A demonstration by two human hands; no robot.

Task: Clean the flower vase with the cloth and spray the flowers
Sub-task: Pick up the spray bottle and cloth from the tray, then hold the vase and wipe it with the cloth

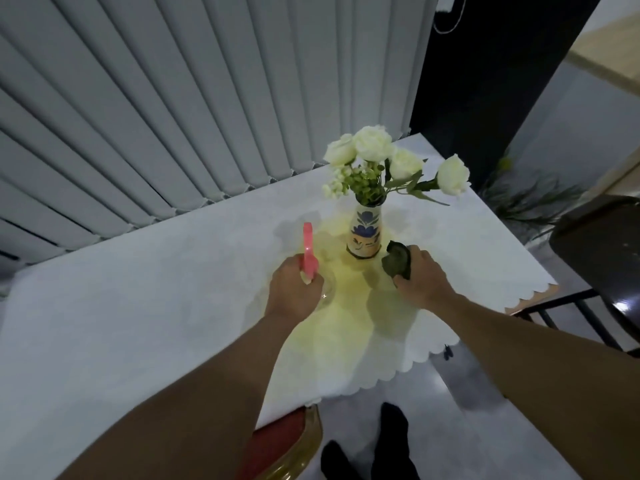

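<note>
A painted ceramic vase [364,233] with blue flower patterns stands upright on the white tablecloth [156,306]. White roses with green leaves [391,168] fill it. My left hand [294,292] grips a clear spray bottle with a pink trigger head [309,251], left of the vase and a little nearer to me. My right hand [419,275] holds a crumpled dark green cloth [396,259] on the table just right of the vase's base, apart from it.
Grey vertical blinds [173,116] run behind the table. A dark chair [602,258] stands at the right, a red-cushioned chair [287,441] at the near edge. My feet in black socks [370,448] are on the floor. A green plant [530,199] sits far right.
</note>
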